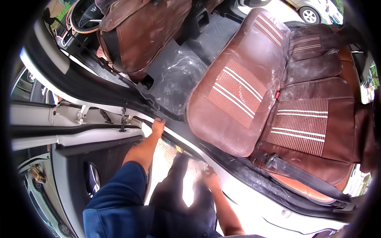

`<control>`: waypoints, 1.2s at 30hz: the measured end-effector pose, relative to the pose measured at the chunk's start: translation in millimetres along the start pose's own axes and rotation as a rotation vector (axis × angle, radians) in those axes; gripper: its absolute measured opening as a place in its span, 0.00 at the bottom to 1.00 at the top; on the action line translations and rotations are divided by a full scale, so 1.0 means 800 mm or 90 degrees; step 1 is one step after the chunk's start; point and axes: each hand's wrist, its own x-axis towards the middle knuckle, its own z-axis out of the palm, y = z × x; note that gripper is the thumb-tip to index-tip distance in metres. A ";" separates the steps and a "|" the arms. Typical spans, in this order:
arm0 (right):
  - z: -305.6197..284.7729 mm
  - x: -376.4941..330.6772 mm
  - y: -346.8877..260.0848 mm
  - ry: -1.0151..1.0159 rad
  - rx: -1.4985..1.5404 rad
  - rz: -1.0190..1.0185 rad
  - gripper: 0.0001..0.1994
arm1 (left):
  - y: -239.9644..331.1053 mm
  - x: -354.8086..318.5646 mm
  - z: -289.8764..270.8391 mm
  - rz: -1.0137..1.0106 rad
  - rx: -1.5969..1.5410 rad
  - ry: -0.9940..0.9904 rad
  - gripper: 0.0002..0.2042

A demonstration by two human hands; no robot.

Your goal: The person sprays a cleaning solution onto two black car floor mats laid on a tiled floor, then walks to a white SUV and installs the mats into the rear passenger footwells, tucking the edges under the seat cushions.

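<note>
I stand at the open rear door of a car. My left hand (pixel 158 126) is closed at the outer edge of the door sill (pixel 174 137), near the base of the pillar. Whatever its fingers hold, if anything, is hidden. Further right along the same sill, my right hand (pixel 211 179) is low with its fingers curled in. Something small and greyish shows at its fingertips, too unclear to name. Beyond the sill lies the dark rubber floor mat (pixel 174 73), smeared with pale dust. Brown rear seat cushion (pixel 222 119) rises beside it, with a woven panel and white stripes.
The open door (pixel 71 158) stands close on my left. Ahead are the brown front seat (pixel 147 35) and steering wheel (pixel 85 20). A seat belt (pixel 305 176) crosses the rear seat's near end. Other cars, including a silver one (pixel 305 10), are outside.
</note>
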 end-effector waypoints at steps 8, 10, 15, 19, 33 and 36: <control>0.006 -0.217 0.312 0.037 0.033 0.001 0.16 | -0.094 -0.327 0.030 0.133 0.122 -0.139 0.14; 0.003 -0.284 0.407 0.101 0.090 0.032 0.17 | -0.106 -0.403 0.052 0.142 0.164 -0.135 0.14; -0.034 -0.507 0.640 0.297 0.188 0.206 0.16 | -0.109 -0.559 0.085 0.214 0.349 -0.221 0.15; -0.045 -0.668 0.801 0.467 0.266 0.329 0.13 | -0.099 -0.660 0.156 0.362 0.450 -0.329 0.15; -0.255 -0.645 0.991 0.461 0.548 0.201 0.17 | 0.116 -1.246 0.500 0.661 0.244 -0.785 0.12; -0.270 -0.725 1.077 0.594 0.608 0.333 0.14 | 0.175 -1.368 0.567 0.695 0.228 -0.929 0.10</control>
